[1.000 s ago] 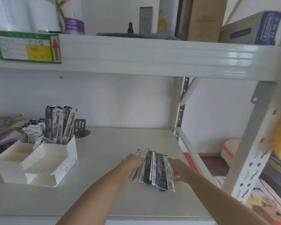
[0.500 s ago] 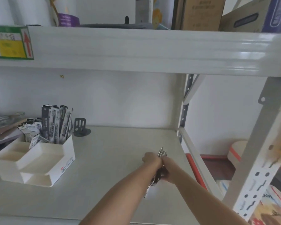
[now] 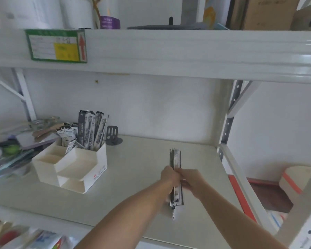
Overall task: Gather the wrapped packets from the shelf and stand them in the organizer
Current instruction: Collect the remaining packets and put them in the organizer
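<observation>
A bundle of several long black-and-white wrapped packets (image 3: 175,159) stands on edge, squeezed between my left hand (image 3: 169,177) and my right hand (image 3: 191,178) just above the shelf board (image 3: 142,168). Both hands grip its middle; its ends stick out above and below them. To the left stands a white organizer (image 3: 70,169) with several compartments. Tall packets (image 3: 91,129) stand upright in its back right compartment, shorter packets (image 3: 67,134) in the back left. Its front compartments hold nothing.
A black metal bookend (image 3: 112,135) stands behind the organizer. Clutter of papers and a glass jar (image 3: 43,121) lies at far left. A shelf beam with a green label (image 3: 56,45) runs overhead. A steel upright (image 3: 229,121) bounds the shelf on the right.
A second ago the packets lay fanned flat on the shelf under my hands. I have pressed them together into one bundle and lifted it on edge. My head has turned left.
</observation>
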Demonstrator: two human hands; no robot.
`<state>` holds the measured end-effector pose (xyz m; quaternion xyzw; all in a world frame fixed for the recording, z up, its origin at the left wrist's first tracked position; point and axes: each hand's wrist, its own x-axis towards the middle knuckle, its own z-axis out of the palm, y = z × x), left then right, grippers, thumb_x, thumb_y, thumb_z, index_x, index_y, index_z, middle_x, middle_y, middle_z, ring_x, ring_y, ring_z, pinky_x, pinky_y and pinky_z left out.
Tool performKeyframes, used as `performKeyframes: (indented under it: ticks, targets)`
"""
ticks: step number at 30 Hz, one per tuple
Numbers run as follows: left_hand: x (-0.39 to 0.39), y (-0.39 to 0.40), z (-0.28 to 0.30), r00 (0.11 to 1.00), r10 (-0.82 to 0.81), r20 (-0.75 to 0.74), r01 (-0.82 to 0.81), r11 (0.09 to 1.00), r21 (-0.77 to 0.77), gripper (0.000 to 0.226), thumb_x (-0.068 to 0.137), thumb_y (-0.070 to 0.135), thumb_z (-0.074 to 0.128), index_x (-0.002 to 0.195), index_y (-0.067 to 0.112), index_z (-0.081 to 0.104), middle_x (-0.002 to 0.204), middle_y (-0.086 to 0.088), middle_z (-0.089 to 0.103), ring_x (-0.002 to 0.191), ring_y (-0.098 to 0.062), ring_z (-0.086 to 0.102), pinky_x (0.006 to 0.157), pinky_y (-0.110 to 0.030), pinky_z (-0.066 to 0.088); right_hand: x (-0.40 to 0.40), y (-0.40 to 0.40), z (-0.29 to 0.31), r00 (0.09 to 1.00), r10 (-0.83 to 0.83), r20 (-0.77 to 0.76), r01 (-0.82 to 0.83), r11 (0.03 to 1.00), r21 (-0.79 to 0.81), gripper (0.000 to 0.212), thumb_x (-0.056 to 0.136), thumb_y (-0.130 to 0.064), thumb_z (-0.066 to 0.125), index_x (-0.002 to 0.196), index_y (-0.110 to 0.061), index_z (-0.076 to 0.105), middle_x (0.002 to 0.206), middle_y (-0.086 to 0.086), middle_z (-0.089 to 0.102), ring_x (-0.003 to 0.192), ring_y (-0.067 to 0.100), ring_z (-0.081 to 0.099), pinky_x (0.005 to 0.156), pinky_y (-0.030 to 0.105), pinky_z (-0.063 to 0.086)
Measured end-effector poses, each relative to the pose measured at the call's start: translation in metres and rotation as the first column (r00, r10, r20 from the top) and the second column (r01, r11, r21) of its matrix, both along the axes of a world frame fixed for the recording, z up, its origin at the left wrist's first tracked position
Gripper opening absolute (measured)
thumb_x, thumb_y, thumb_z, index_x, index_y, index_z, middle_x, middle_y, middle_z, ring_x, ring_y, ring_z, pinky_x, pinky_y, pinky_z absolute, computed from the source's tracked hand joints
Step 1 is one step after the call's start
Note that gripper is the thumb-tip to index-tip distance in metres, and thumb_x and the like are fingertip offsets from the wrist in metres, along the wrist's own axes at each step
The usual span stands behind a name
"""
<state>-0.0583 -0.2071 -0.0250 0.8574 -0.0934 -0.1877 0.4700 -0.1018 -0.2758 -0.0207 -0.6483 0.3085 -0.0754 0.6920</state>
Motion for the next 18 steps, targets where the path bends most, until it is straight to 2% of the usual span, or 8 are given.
performKeyframes:
  ticks: [2,4,7,10,12,15,16,18]
  targets:
    - [0.014,0.023,0.010,0.997,0.013,0.076,-0.006,0.996,-0.093,0.046,0.073,0.024,0.059,0.112,-0.002,0.062,0.092,-0.018,0.065,0.079,-0.029,0.065,0.066,-0.037,0.055,0.008,0.018,0.020,0.995,0.066,0.068,-0.061,0.996,-0.069,0.032,0.083,-0.011,0.065,0.107,0.010,0.063,0.089,0.018,0.065,0.080,0.027,0.061,0.071,0.032,0.053]
    - [0.028,0.053,0.030,0.989,0.028,0.146,-0.001,0.984,-0.178,0.047,0.069,0.026,0.064,0.109,-0.001,0.064,0.088,-0.013,0.064,0.077,-0.025,0.062,0.054,-0.026,0.049,0.017,0.041,0.044,0.979,0.140,0.147,-0.120,0.984,-0.134,0.027,0.083,-0.012,0.065,0.103,0.005,0.066,0.096,0.020,0.068,0.086,0.026,0.064,0.078,0.032,0.056]
    - [0.048,0.104,0.065,0.961,0.092,0.262,-0.005,0.949,-0.315,0.033,0.078,0.010,0.067,0.109,0.002,0.064,0.090,-0.009,0.065,0.083,-0.021,0.062,0.064,-0.022,0.054,0.035,0.084,0.081,0.929,0.255,0.270,-0.181,0.945,-0.271,0.003,0.083,-0.009,0.065,0.082,-0.006,0.064,0.085,0.012,0.064,0.081,0.024,0.061,0.071,0.024,0.057]
    - [0.066,0.161,0.101,0.924,0.173,0.340,-0.018,0.910,-0.415,0.031,0.079,0.008,0.069,0.109,0.004,0.065,0.089,-0.004,0.066,0.077,-0.017,0.062,0.053,-0.003,0.048,0.058,0.134,0.113,0.895,0.279,0.347,-0.104,0.889,-0.446,0.019,0.080,-0.012,0.067,0.094,-0.006,0.055,0.078,0.000,0.056,0.083,0.025,0.059,0.086,0.041,0.055]
    - [0.081,0.200,0.121,0.915,0.198,0.352,-0.021,0.893,-0.450,0.036,0.077,0.011,0.073,0.111,0.003,0.064,0.095,-0.005,0.069,0.082,-0.021,0.067,0.062,-0.013,0.054,0.070,0.170,0.130,0.872,0.303,0.384,-0.066,0.851,-0.521,0.036,0.080,-0.014,0.067,0.109,0.003,0.054,0.082,0.003,0.054,0.082,0.028,0.060,0.087,0.047,0.053]
    - [0.106,0.261,0.145,0.901,0.186,0.391,0.016,0.888,-0.459,0.033,0.073,0.011,0.076,0.103,0.003,0.066,0.088,-0.003,0.067,0.079,-0.019,0.065,0.064,-0.016,0.051,0.092,0.222,0.141,0.841,0.431,0.326,-0.142,0.759,-0.636,0.035,0.087,-0.021,0.059,0.108,0.006,0.059,0.095,0.017,0.061,0.089,0.039,0.064,0.087,0.051,0.052]
    - [0.113,0.278,0.150,0.905,0.167,0.392,0.032,0.891,-0.452,0.022,0.072,0.011,0.077,0.091,0.006,0.066,0.080,0.000,0.066,0.070,-0.015,0.065,0.059,-0.010,0.049,0.098,0.234,0.142,0.827,0.504,0.249,-0.218,0.696,-0.684,0.032,0.088,-0.021,0.055,0.107,0.004,0.060,0.095,0.017,0.062,0.086,0.036,0.063,0.085,0.047,0.054]
    - [0.126,0.309,0.153,0.904,0.120,0.410,0.069,0.906,-0.418,0.019,0.074,0.015,0.077,0.073,0.016,0.058,0.069,0.004,0.060,0.058,-0.006,0.063,0.048,-0.003,0.043,0.117,0.259,0.135,0.798,0.600,0.061,-0.361,0.556,-0.749,0.019,0.089,-0.016,0.053,0.094,0.000,0.060,0.081,0.008,0.058,0.070,0.020,0.055,0.064,0.027,0.049]
